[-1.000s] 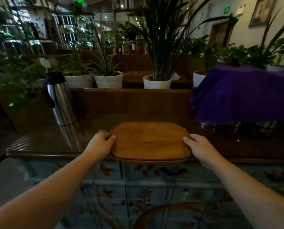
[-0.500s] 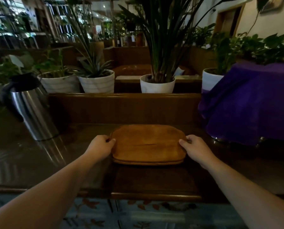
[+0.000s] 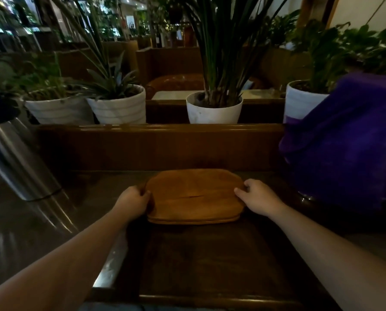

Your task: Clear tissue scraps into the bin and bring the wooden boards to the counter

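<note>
A stack of rounded wooden boards (image 3: 194,195) lies flat on the dark wooden counter (image 3: 210,261), close to its raised back rail. My left hand (image 3: 132,202) grips the stack's left edge, fingers curled around it. My right hand (image 3: 258,199) holds the right edge, thumb on top. A thin seam along the front edge shows two boards, one on the other. No tissue scraps or bin are in view.
A steel thermos jug (image 3: 14,153) stands on the counter at the left. An object draped in purple cloth (image 3: 349,140) sits at the right, close to my right hand. White plant pots (image 3: 214,110) line the ledge behind the back rail (image 3: 160,131).
The boards have moved from the counter's front edge back toward the rail, both hands still on them. The camera has come closer over the counter.
</note>
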A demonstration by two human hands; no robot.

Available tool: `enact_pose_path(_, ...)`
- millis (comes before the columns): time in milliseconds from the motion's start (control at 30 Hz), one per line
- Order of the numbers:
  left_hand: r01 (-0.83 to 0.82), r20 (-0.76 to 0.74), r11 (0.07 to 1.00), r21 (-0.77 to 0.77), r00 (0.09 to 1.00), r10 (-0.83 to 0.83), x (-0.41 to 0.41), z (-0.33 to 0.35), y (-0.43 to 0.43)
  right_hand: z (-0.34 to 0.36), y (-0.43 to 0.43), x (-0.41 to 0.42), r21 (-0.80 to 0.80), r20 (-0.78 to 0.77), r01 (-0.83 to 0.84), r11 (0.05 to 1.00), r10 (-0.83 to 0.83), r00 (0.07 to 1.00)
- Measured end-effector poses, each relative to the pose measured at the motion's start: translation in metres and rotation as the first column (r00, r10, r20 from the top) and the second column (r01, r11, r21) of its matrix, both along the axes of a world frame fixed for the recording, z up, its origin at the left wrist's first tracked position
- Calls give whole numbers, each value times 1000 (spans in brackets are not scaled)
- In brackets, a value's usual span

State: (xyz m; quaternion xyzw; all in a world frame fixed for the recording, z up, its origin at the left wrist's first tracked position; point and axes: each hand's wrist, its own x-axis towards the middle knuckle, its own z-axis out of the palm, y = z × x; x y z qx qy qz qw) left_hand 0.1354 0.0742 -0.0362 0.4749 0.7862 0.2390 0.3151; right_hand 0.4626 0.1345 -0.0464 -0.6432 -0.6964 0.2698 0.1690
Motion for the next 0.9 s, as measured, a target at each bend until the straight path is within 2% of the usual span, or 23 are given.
enact_pose_path(200, 92, -37, 996, -20, 995, -93, -3, -2, 8, -1, 1, -6, 63, 95, 58, 996, -64, 993)
enact_pose_path(433, 120, -18, 992, -44, 993, -121, -10, -6, 9, 1, -7, -15, 40, 165, 81, 996, -87, 982)
enact_pose_path(600, 141, -111, 989, -50, 983, -146, -6, -7, 7, -1, -12, -15, 73, 291, 65, 995, -84, 953)
enact_pose_path(733, 218, -51, 975, -43, 974, -220, -11, 0, 2, 3, -17, -14, 26, 321, 40, 999, -47, 946)
enact_pose_path(800, 295, -134, 955, -40, 945, -298, -13, 5, 1, 10, -21, -16, 35, 328, 14, 999, -25, 944)
enact_pose_path(900, 389, -478, 921, 15, 812, -335, -12, 20, -2, 34, -31, -25, 188, 401, -114, 975, 30, 916)
